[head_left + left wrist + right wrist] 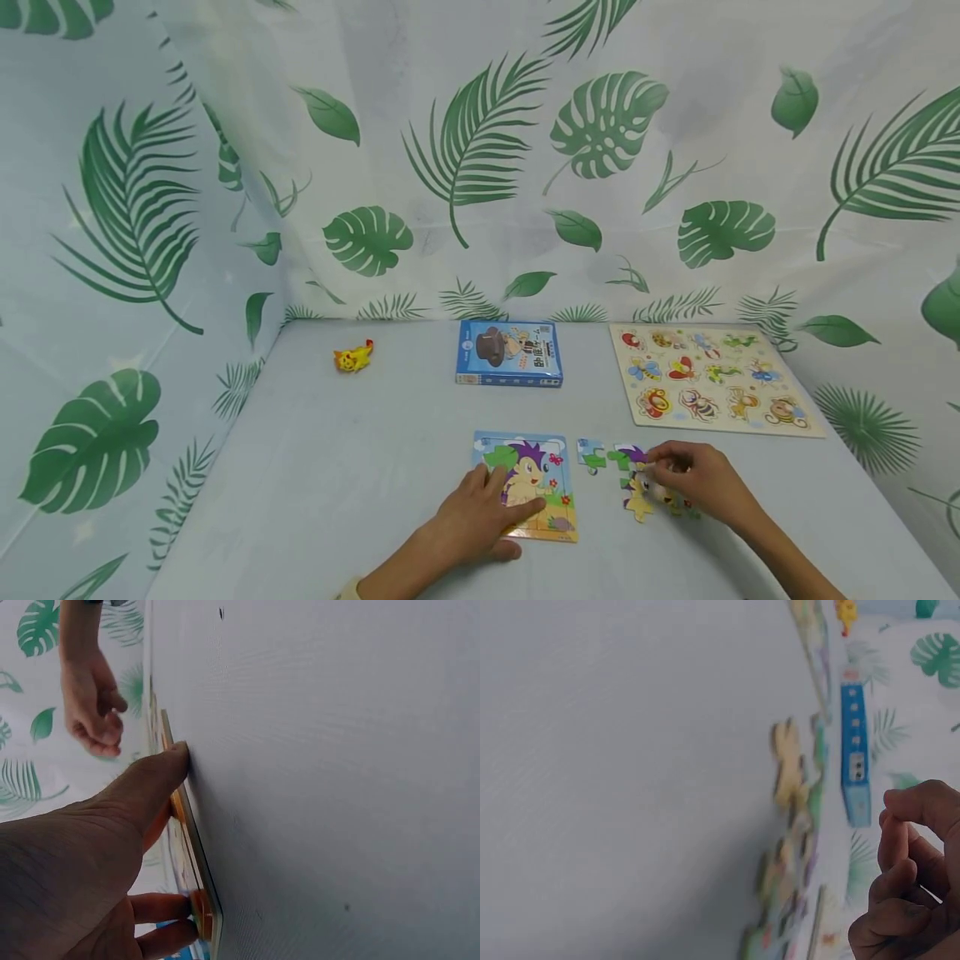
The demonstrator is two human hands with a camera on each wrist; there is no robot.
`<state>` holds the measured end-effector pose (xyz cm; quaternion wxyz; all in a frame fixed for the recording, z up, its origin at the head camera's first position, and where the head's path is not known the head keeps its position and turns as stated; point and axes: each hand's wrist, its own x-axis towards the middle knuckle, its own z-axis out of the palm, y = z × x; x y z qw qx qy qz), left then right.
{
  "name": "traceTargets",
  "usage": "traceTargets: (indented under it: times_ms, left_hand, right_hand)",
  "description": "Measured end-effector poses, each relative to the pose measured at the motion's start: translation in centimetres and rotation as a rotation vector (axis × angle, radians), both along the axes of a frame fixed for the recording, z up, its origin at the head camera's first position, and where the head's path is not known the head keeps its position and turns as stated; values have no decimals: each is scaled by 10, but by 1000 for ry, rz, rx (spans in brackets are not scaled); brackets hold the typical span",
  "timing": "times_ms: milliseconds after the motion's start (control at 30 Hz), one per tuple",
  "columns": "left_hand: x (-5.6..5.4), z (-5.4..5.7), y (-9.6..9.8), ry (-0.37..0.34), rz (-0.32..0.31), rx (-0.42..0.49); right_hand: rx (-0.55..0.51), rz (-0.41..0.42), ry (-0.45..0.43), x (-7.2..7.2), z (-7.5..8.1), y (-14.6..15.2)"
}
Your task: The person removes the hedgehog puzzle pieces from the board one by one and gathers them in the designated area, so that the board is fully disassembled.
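Note:
My left hand [472, 517] rests over a square jigsaw puzzle [558, 487] with a purple-haired hedgehog picture, its fingers spread across the surface. In the left wrist view, the thumb lies along the near edge of the puzzle board [196, 851] and other fingertips touch its face. My right hand [697, 479] hovers over a cluster of loose jigsaw pieces [637, 504] to the right of the board. Its thumb and index fingertips come together, the other fingers curled, and no piece shows between them in the right wrist view. Part of the cluster is hidden under this hand.
One more jigsaw piece [591, 454] lies between the board and the cluster. Behind stand a blue box [510, 354] and, at left, a small yellow figure [353, 357]. A wooden insect-picture board [705, 379] lies at back right. Leaf-print cloth walls [450, 275] enclose the table.

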<state>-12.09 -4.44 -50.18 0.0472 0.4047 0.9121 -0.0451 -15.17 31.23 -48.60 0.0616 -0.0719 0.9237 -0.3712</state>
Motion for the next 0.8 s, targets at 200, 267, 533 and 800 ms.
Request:
traceTargets:
  times_ms: [200,267,533,800]
  left_hand:
    - [3,-4,-2,-3,13,18]
    - [4,-6,-3,4,18,32]
    - [10,-13,-7,118,-4,52]
    - [13,-15,-9,208,-26,38]
  right_hand:
    - [-62,123,39,-7,5,-41]
    - [-67,174,48,-9,4,-59]
    - [-47,329,60,-17,-12,-126]
    - [3,342,72,-21,-20,-171]
